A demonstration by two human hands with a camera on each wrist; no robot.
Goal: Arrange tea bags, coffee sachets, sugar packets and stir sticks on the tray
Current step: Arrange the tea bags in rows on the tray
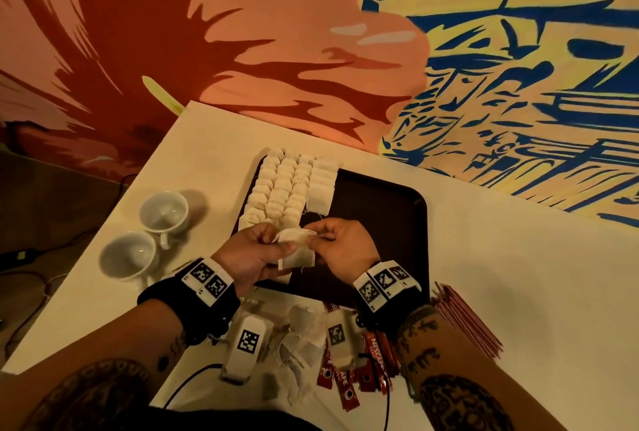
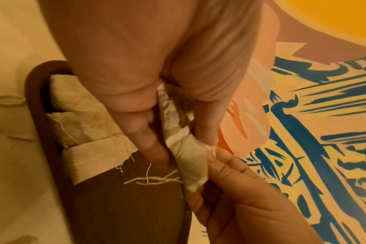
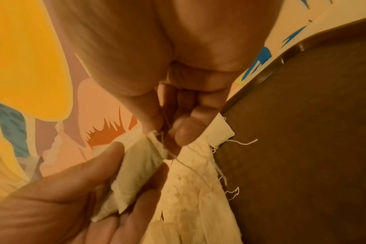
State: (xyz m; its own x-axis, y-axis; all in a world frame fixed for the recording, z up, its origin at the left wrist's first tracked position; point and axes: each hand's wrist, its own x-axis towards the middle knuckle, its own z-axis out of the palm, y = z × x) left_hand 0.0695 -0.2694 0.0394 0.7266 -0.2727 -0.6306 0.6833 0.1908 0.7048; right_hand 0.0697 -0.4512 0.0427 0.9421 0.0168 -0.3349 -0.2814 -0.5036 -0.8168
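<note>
"Where is there room?"

"The right part of the tray (image 1: 380, 209) is bare. A hand can go there."

"What is in the way?"

"Tea bags (image 1: 287, 185) fill the left part in rows. Two cups (image 1: 145, 233) stand left of the tray. Sachets (image 1: 349, 365) and sticks (image 1: 466, 323) lie near the front edge."
</note>
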